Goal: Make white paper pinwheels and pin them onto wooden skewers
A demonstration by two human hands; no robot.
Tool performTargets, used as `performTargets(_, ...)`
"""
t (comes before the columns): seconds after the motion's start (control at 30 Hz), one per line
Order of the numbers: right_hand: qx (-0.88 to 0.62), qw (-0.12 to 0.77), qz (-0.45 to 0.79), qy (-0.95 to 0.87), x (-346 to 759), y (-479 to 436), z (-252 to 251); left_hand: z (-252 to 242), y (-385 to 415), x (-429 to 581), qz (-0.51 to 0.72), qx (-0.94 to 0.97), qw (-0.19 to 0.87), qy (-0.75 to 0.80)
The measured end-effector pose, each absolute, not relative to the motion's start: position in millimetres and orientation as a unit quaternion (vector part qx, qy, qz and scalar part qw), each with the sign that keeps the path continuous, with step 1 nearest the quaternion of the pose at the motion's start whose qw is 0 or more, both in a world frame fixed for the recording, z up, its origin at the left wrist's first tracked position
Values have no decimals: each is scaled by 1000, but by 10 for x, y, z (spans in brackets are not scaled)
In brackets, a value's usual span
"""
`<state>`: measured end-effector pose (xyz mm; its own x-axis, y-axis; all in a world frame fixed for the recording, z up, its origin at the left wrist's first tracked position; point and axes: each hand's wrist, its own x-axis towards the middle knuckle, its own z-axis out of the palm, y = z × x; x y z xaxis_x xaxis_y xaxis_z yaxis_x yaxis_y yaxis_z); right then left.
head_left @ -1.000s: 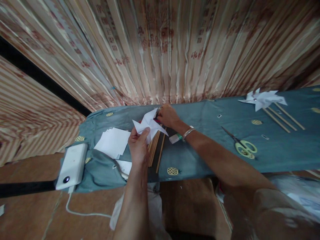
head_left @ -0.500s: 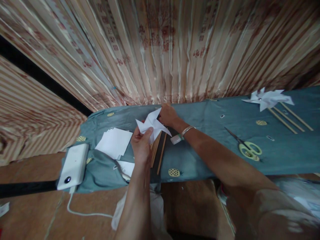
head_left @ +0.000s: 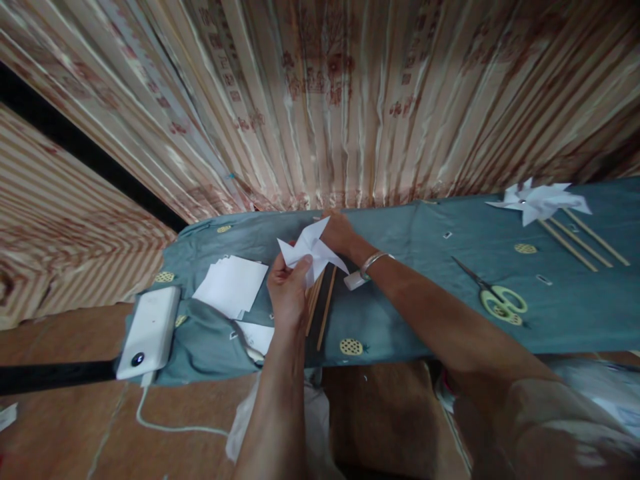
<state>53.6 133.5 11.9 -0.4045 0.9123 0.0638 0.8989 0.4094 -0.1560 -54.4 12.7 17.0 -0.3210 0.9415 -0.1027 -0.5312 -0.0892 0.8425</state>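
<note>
My left hand [head_left: 287, 290] pinches a folded white paper pinwheel [head_left: 311, 249] and holds it up over the blue cloth-covered table [head_left: 425, 293]. My right hand [head_left: 340, 233] reaches behind the pinwheel toward the table's far edge; its fingers are curled and partly hidden, and what they touch cannot be made out. A silver bracelet sits on that wrist. Under the pinwheel lie several thin wooden sticks [head_left: 323, 303] on a dark strip. A small white tube with a green band [head_left: 356, 280] rests just beneath my right wrist.
A stack of white paper squares [head_left: 230, 285] lies left of my hands. A white power bank [head_left: 147, 332] with a cable sits at the table's left end. Green-handled scissors [head_left: 495, 297] lie to the right, finished pinwheels on sticks [head_left: 543, 201] at far right. A striped curtain hangs behind.
Both hands and the pinwheel have kept their pose; the view has drifted slightly, so everything sits a little further right and lower in frame.
</note>
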Motion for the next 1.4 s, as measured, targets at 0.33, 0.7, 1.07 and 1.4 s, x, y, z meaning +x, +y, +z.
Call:
performTargets(0.33, -560, 161, 71, -809, 542, 1285, 28, 194, 133, -577, 701, 249, 521, 418)
performTargets(0.7, -546, 339, 239, -728, 955, 1108, 40, 230, 113, -631, 715, 262, 499, 415)
performTargets(1.07, -570, 314, 286, -703, 2182, -282, -284, 95, -2, -158, 637, 343, 559, 405)
performTargets(1.4, -567, 238, 190, -765, 2477, -476, -272, -18, 35, 199, 601, 393, 569, 401)
